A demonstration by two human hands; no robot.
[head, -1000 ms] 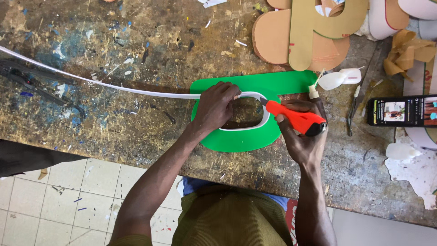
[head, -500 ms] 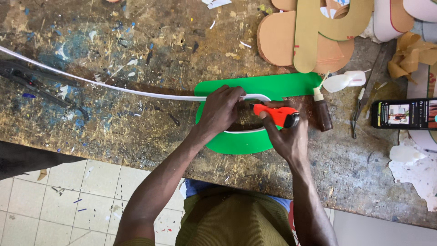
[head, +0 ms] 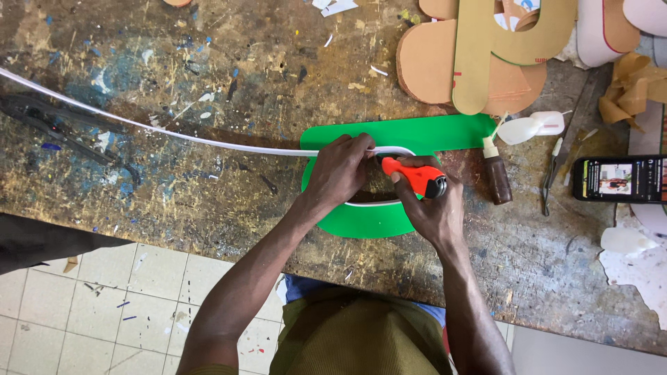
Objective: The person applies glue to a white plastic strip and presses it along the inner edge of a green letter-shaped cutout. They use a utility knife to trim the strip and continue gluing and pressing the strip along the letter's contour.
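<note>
Two bare hands work on a green letter-shaped panel [head: 417, 132] lying flat on a paint-stained wooden desk [head: 208, 83], seen from the head camera looking straight down. The panel sits near the desk's front edge, and serves here as the landmark.

Left hand [head: 340, 170]: resting on the panel's left part, fingers [head: 354, 149] bent together and pressing a thin white strip [head: 139, 127] against the rim of the panel's inner opening. The strip runs away from the panel to the far left across the desk, and its near end curves around the opening.

Right hand [head: 431, 212]: on the panel's right part, fingers clamped around an orange-handled tool [head: 413, 177] whose tip points left toward the left hand, at the strip. Whether the tip touches the strip cannot be told.

Right of the panel, just beside it: a small brown bottle [head: 497, 177] with a pale nozzle, and a white squeeze bottle [head: 531, 127] lying on its side. Farther right: a slim metal tool [head: 554, 173] and a phone [head: 618, 178] with a lit screen.

Beyond the panel, at the desk's far side: stacked brown and tan cut-out shapes [head: 479, 55]. Far left of the panel: a dark tool [head: 55, 121] lying under the strip's line.

Below the desk's front edge: a tiled floor [head: 104, 305].
</note>
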